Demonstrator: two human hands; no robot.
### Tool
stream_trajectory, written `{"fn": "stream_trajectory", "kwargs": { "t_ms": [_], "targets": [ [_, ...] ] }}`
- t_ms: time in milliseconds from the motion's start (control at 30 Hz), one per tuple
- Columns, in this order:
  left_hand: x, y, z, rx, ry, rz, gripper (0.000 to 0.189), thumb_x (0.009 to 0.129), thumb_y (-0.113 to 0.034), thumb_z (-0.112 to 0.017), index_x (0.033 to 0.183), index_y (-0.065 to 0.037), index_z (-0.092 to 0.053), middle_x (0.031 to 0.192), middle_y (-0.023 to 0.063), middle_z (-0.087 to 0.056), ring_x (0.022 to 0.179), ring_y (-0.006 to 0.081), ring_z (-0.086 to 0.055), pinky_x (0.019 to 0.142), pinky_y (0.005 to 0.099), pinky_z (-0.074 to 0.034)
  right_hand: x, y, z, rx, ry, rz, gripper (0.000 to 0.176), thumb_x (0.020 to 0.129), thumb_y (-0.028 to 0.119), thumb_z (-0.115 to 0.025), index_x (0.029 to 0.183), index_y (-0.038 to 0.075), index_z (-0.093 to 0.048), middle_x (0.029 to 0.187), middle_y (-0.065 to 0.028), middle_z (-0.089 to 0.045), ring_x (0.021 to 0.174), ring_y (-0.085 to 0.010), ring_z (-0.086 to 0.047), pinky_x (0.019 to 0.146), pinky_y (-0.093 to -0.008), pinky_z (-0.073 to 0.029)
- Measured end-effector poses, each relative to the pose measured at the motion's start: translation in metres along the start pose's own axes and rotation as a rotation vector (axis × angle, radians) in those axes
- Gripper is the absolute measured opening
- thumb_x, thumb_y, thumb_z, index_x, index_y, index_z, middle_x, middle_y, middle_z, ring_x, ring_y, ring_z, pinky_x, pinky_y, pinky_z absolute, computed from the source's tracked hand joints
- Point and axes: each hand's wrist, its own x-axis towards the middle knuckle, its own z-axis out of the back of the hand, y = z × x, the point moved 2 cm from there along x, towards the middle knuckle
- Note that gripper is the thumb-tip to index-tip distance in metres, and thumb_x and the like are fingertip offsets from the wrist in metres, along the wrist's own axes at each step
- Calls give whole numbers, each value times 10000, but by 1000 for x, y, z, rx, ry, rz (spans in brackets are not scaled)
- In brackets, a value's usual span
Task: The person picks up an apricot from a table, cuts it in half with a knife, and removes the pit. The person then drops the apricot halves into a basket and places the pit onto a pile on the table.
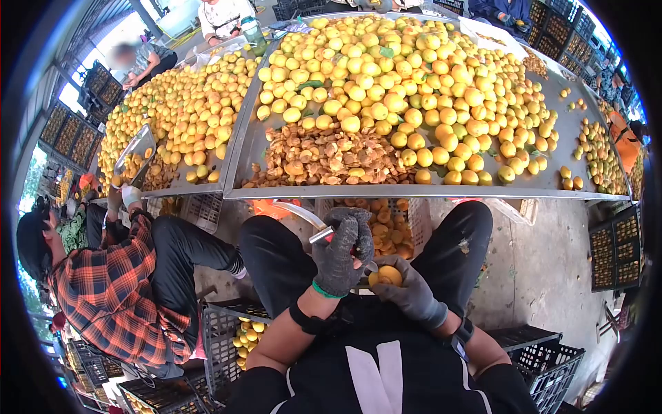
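Note:
My left hand (343, 248), in a dark grey glove, is closed around a slim silvery metal tool (321, 235). One end of it sticks out on the left of the fist, and a bit of metal shows on the right, close to the apricot. A pale curved strip reaches up and left from the same fist. In my gloved right hand (414, 291) sits a yellow-orange apricot (386, 277), cupped by the fingers. Both hands are close together above my lap. Below and beyond them, between my knees, a crate holds orange apricot pieces (389, 228).
A metal table (331, 192) spans the front, heaped with whole apricots (386, 69) and a pile of brown pits or scraps (338, 155). To the left sits a person in a plaid shirt (114, 297). Black crates (552, 366) stand on both sides; more people are beyond the table.

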Motion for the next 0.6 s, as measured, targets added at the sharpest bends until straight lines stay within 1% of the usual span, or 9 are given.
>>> {"fn": "stream_trajectory", "kwargs": {
  "t_ms": [33, 100, 233, 300, 433, 500, 533, 600],
  "targets": [
    [-1, 2, 0, -1, -1, -1, 166, 946, -142, -532, 1055, -20, -558, 638, 44, -515, 399, 89, -383, 383, 216, -308, -1, 0, -2, -1, 0, -1, 442, 837, 113, -681, 1214, 40, -460, 957, -44, -561, 763, -90, -570, 687, -212, -495],
    [-4, 4, 2, 72, -33, -28, 144, 950, -133, -523, 1037, -24, -558, 636, 39, -507, 406, 84, -379, 387, 212, -301, -3, 3, -6, 83, 6, 8, 427, 867, 96, -643, 1234, 46, -431, 950, -42, -566, 710, -90, -564, 643, -213, -498],
    [-7, 4, -3, 101, -51, -72, 127, 955, -126, -513, 1023, -29, -557, 636, 34, -501, 415, 77, -376, 390, 207, -297, -4, 4, -9, 86, -14, -2, 428, 886, 104, -622, 1248, 46, -400, 951, -46, -565, 688, -93, -561, 619, -213, -495],
    [-7, 5, -1, 161, -65, -50, 144, 972, -162, -478, 1036, -56, -551, 578, 40, -487, 392, 92, -378, 414, 242, -332, -3, 4, -10, 53, -45, 6, 411, 898, 119, -611, 1242, 44, -399, 935, -49, -566, 656, -91, -553, 594, -220, -492],
    [-8, 3, -4, 165, -95, -17, 132, 968, -152, -486, 1027, -55, -553, 588, 41, -499, 395, 91, -384, 411, 244, -343, -6, 2, -11, 58, -47, 29, 422, 897, 159, -625, 1235, 52, -396, 916, -51, -569, 635, -90, -541, 571, -218, -478],
    [-8, 4, -5, 171, -63, 39, 128, 966, -151, -492, 1017, -53, -556, 592, 43, -508, 395, 92, -395, 401, 244, -354, -7, 2, -12, 119, -16, 79, 434, 897, 197, -633, 1228, 61, -387, 889, -56, -570, 614, -91, -527, 544, -214, -458],
    [-8, 4, -5, 171, -69, 37, 128, 966, -151, -492, 1017, -53, -556, 592, 43, -508, 395, 92, -395, 401, 244, -354, -8, 3, -13, 119, -12, 75, 434, 897, 197, -633, 1228, 61, -387, 889, -56, -570, 614, -91, -527, 544, -214, -458],
    [-8, 5, -7, 127, -82, 92, 152, 955, -147, -522, 1019, -19, -572, 653, 5, -501, 447, 62, -413, 387, 202, -307, -10, 7, -13, 194, 30, 25, 431, 896, 211, -635, 1217, 75, -381, 857, -64, -568, 600, -93, -519, 527, -213, -444]
  ]
}}
